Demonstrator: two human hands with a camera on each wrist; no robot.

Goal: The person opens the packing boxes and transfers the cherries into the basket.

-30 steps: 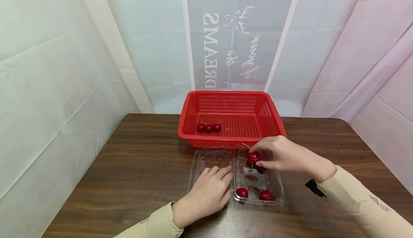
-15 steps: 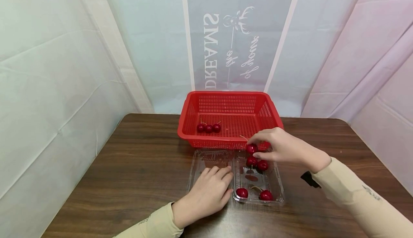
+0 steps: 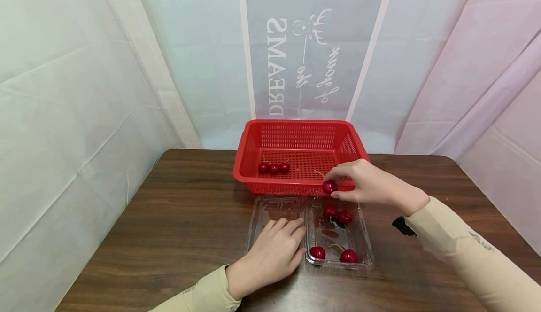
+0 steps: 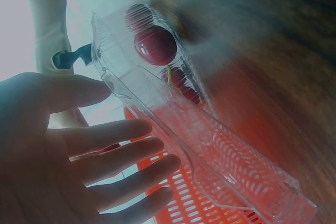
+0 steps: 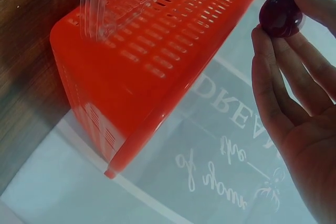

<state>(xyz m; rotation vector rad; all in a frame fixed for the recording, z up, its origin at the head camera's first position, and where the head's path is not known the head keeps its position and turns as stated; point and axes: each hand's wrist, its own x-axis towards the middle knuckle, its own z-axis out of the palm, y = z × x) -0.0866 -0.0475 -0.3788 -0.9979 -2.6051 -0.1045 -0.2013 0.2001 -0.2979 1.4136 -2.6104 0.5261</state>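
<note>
My right hand (image 3: 369, 183) pinches a dark red cherry (image 3: 329, 187) by thumb and fingertips, its stem pointing back to the left. In the head view the cherry overlaps the front wall of a red slotted basket (image 3: 249, 180). Below it lies an opened clear plastic clamshell box (image 3: 367, 244); several cherries (image 3: 318, 253) sit in its right half, two at the far end and two at the near end. My left hand (image 3: 274, 248) rests over the left half, the lid (image 3: 264, 211), its fingers fairly straight along the middle fold. The left wrist view shows those fingertips (image 4: 170, 163) right at the clear plastic edge.
Three cherries (image 3: 274, 168) with stems lie in the basket's front left part. The dark wooden table (image 3: 181, 208) carries both containers. A pale printed curtain (image 3: 313, 67) hangs behind the basket, and white sheets (image 3: 84, 114) stand at either side.
My right hand has lifted the cherry from the far end of the box and moved it up and back toward the basket. The left hand stays where it was.
</note>
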